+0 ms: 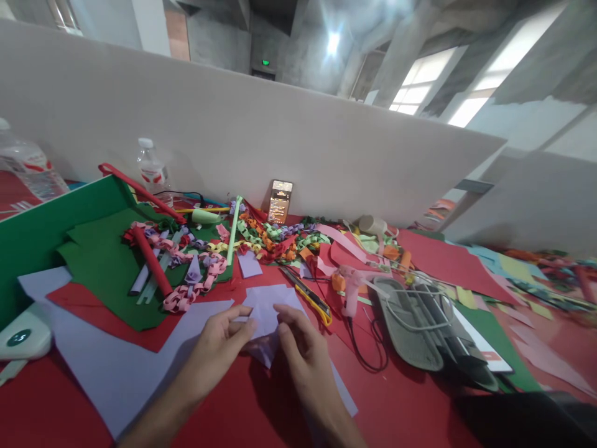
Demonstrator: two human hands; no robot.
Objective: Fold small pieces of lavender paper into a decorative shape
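A small lilac sheet of folded paper (pixel 267 315) is held up in front of me, its lower point angled down over the red table. My left hand (pixel 222 339) pinches its left edge between thumb and fingers. On the opposite side, my right hand (pixel 303 345) has its fingers curled and closed at the paper's right edge. More lilac paper lies just behind the held sheet, so their outlines partly merge. Close to my right fingertips rests a yellow utility knife (pixel 313 298). A lilac square (pixel 249 264) lies farther back.
Colourful paper chains (pixel 275 239) sprawl across the back, before a propped phone (pixel 280 200) and a white partition (pixel 224 130). To the right are a pink glue gun (pixel 352 292) with its cord and a grey case (pixel 405 330). A green box (pixel 69 218) and water bottle (pixel 153 171) stand left.
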